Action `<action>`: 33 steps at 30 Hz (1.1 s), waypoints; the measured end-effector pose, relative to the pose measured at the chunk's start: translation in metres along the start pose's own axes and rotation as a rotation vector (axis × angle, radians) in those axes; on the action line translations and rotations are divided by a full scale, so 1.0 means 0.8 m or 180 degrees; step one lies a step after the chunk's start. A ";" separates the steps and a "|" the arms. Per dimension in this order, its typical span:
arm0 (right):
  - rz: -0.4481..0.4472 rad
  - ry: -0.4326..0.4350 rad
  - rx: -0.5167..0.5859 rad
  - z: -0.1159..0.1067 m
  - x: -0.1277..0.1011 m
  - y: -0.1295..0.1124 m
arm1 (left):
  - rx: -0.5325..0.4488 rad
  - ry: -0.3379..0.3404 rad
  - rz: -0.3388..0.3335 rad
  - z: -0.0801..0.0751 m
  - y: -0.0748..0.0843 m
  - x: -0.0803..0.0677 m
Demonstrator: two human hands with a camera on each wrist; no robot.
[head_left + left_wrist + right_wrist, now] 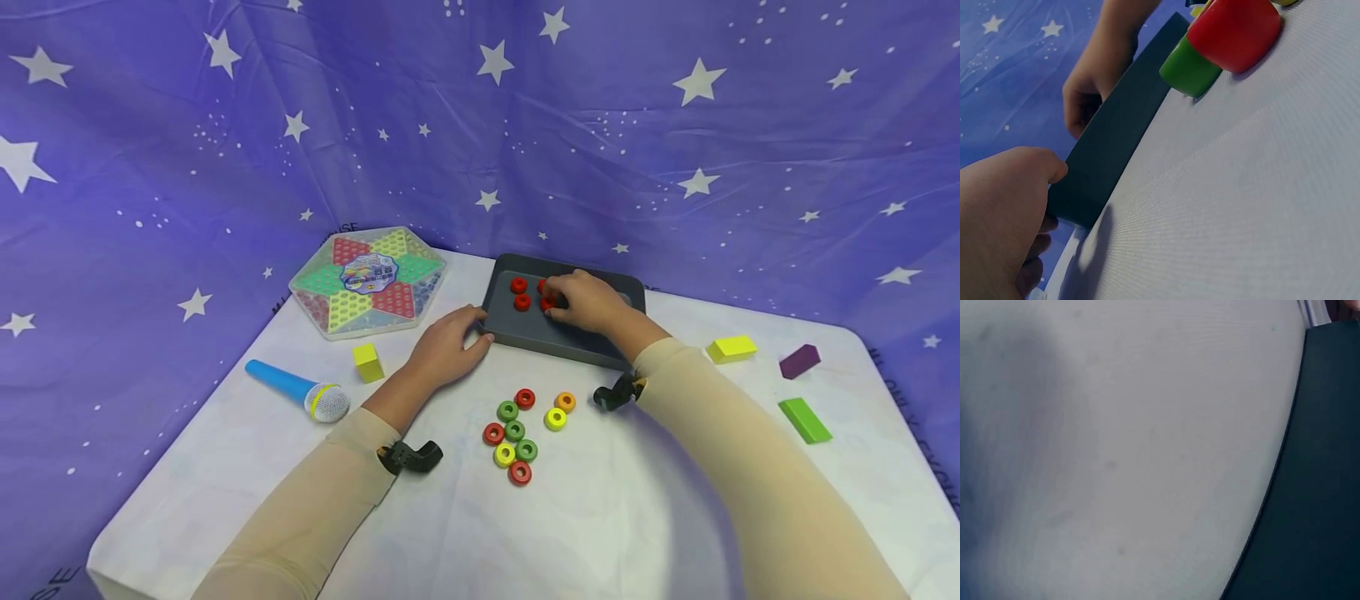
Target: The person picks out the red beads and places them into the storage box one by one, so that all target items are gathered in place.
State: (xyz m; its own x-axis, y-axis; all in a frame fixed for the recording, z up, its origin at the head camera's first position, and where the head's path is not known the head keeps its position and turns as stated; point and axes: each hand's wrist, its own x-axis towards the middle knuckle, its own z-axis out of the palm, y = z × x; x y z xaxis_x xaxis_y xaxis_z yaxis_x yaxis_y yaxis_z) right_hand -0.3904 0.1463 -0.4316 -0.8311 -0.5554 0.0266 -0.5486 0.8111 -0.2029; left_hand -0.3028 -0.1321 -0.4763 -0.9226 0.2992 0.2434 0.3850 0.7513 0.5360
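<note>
A dark grey tray (pixel 555 335) stands at the back of the table with several red ring beads (pixel 519 285) in its left half. My left hand (pixel 448 343) holds the tray's front left corner; in the left wrist view its thumb presses the front wall and the fingers curl at the end. Reaching over the tray's front side, my right hand (pixel 588 302) pinches a red ring bead (pixel 548 305) between thumb and fingers, low over the tray floor. Another red bead is partly covered by those fingers. The right wrist view has only the tray wall (pixel 1316 487) and white cloth.
Loose red, green (pixel 514 431), yellow (pixel 556 418) and orange (pixel 566 402) ring beads lie in front of the tray. To the left are a hexagonal Chinese checkers box (pixel 348 275), a yellow block (pixel 367 363) and a blue toy microphone (pixel 300 390). Yellow, purple (pixel 799 362) and green (pixel 806 420) blocks lie right.
</note>
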 end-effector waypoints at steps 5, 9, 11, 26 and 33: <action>-0.0010 0.0136 0.0014 0.002 -0.007 -0.002 | 0.0017 -0.0012 -0.0002 0.001 0.002 0.000; 0.0012 0.0294 0.0139 -0.005 -0.023 -0.012 | 0.0021 -0.0007 0.0000 0.004 0.002 0.000; -0.0061 0.0385 0.0294 -0.011 -0.035 -0.021 | 0.0020 -0.0007 0.0001 0.004 0.002 0.000; -0.0830 -0.0112 0.0398 0.027 -0.128 -0.122 | 0.0009 0.0004 -0.0013 -0.003 -0.002 0.001; -0.0850 -0.0011 0.0314 0.037 -0.133 -0.124 | 0.0002 -0.0039 -0.0016 -0.002 0.001 0.000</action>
State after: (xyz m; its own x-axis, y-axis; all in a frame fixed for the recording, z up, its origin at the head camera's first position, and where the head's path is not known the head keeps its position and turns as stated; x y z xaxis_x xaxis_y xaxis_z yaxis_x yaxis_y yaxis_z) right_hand -0.2451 0.1197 -0.4433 -0.6579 -0.7478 0.0886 -0.7364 0.6143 -0.2835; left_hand -0.3024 -0.1327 -0.4749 -0.9248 0.3025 0.2309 0.3804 0.7532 0.5367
